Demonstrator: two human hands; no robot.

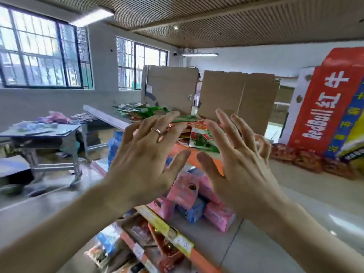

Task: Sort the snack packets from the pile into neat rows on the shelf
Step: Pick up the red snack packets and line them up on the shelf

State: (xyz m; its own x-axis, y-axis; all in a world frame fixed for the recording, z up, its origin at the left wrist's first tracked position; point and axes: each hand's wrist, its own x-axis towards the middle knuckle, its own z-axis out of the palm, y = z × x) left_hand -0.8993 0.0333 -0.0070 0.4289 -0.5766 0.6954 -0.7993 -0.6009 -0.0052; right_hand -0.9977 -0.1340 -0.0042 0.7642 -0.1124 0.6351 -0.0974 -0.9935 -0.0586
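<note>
Two hands, the left hand (145, 152) and right hand (240, 160), hover with fingers (167, 119) spread and holding nothing over the snack packets (199, 134), which lie in a loose pile on the top shelf (104, 115) before two upright cardboard sheets (171, 87). Pink packs (185, 190) sit one level below. Barred windows (39, 56) line the grey wall; a cluttered worktop (39, 132) stands left, a Red Bull display (325, 107) right.

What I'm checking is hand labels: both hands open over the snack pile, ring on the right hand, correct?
No: the head view shows the ring on the left hand, not the right hand. Both hands are open over the snack pile.
</note>
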